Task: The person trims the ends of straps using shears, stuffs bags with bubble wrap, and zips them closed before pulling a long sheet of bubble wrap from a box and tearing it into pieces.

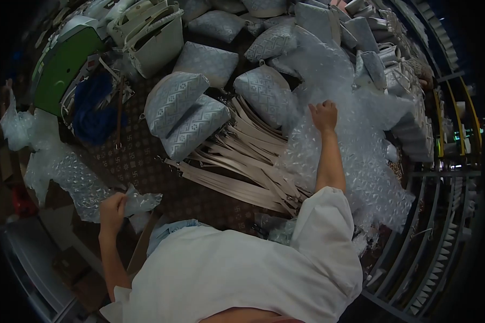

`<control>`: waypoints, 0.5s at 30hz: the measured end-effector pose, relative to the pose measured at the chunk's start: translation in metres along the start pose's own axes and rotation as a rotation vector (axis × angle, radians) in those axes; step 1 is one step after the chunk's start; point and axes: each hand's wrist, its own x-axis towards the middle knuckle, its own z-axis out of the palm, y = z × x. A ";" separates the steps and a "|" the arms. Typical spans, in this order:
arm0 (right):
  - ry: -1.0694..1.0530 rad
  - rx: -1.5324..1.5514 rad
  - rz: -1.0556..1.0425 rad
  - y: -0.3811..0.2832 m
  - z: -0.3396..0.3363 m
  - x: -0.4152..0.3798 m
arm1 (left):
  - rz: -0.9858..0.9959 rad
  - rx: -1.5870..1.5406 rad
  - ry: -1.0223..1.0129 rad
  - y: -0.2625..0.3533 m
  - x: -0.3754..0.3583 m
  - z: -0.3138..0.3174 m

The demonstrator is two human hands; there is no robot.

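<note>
Head view: I see my right hand [324,116] extended forward with its fingers curled down onto a large sheet of clear bubble wrap [355,156], gripping the upper part of it. The sheet spreads from under that hand back toward my body and to its right. Just to the left of the right hand lies a pile of flat beige leather straps [242,161], fanned across a brown patterned work surface [140,167]. Beyond and left of the hand sit several pale silver-grey quilted handbags [186,110], some touching one another.

My left hand [112,211] is drawn close to my body, closed around the edge of a smaller crumpled piece of clear bubble wrap [78,183], which trails away to its left. Well beyond the left hand I see a green panel [64,67] and a dark blue bundle [94,110].
</note>
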 end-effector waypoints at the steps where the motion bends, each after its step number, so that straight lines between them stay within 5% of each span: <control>1: -0.065 0.026 0.054 -0.004 0.009 -0.005 | -0.010 0.009 -0.012 0.006 0.003 0.000; 5: 0.093 0.440 0.356 0.002 -0.008 0.019 | 0.044 -0.019 -0.043 0.025 0.030 0.012; 8: 0.016 0.282 0.121 0.010 -0.058 0.043 | 0.213 -0.041 0.000 0.038 0.050 0.014; 10: 0.198 0.044 -0.343 0.003 -0.092 0.058 | 0.314 -0.031 -0.016 0.047 0.060 0.014; 11: 0.195 0.061 -0.353 -0.002 -0.103 0.061 | 0.338 -0.031 -0.017 0.050 0.062 0.013; 15: -0.316 -0.295 -0.034 -0.019 -0.120 0.061 | 0.468 0.014 0.050 0.060 0.057 0.011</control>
